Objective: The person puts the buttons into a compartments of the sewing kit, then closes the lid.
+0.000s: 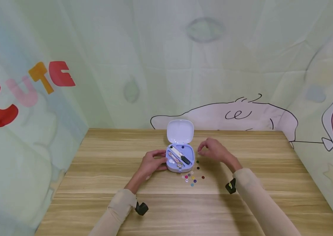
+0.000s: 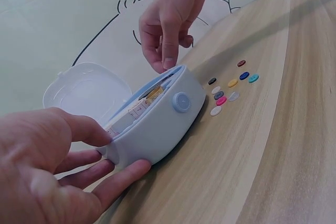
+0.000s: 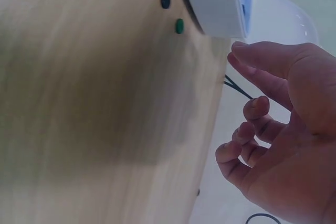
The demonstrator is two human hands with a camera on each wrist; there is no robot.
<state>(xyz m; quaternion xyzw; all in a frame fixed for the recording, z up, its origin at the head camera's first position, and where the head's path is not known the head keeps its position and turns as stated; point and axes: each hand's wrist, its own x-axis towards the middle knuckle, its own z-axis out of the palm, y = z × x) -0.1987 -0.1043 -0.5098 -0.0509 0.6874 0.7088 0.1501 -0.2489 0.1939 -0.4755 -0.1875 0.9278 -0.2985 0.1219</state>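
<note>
A small lilac-and-white sewing box [image 1: 169,166] stands with its lid [image 1: 180,131] raised. Inside lie dark-handled thread snips [image 1: 185,159], a pink-handled tool [image 1: 173,157] and a dark button [image 1: 182,147]. My left hand [image 1: 151,163] grips the box's left side; in the left wrist view its thumb [image 2: 86,129] lies at the rim, fingers lower on the wall. Just off the right side is my right hand [image 1: 214,150], fingers loosely bent, thumb and index tips close together. Nothing shows between them. A green button [image 3: 179,25] lies below that hand, by the box.
Several loose buttons in mixed colours lie before the box, among them a pink one [image 2: 221,100], a yellow one [image 2: 232,83] and a brown one [image 1: 203,177]. The wooden table [image 1: 95,183] ends at a printed cloth backdrop [image 1: 110,82] just behind the lid.
</note>
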